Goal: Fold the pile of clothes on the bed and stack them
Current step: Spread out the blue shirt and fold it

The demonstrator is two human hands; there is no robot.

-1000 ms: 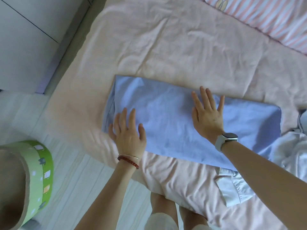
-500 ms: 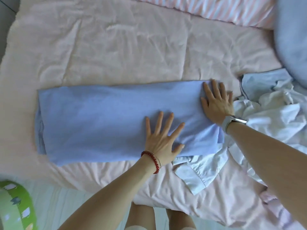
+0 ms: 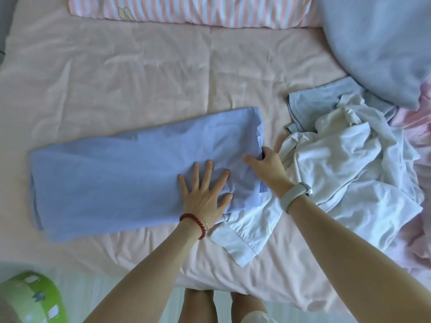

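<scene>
Blue garment [image 3: 130,173]: long folded strip lying across pink bed [image 3: 140,73], right end touching unfolded white clothes [image 3: 345,164]. Tip for this fold, imo: keep middle pinned, bring right end over to left edge, line up corners, smooth after. Left hand [image 3: 205,190] flat, fingers spread, pressing cloth. Right hand [image 3: 265,165] pinching right end, thumb on top, fingers tucked under edge.

striped pillow [image 3: 210,10], green tub [image 3: 35,297]
</scene>
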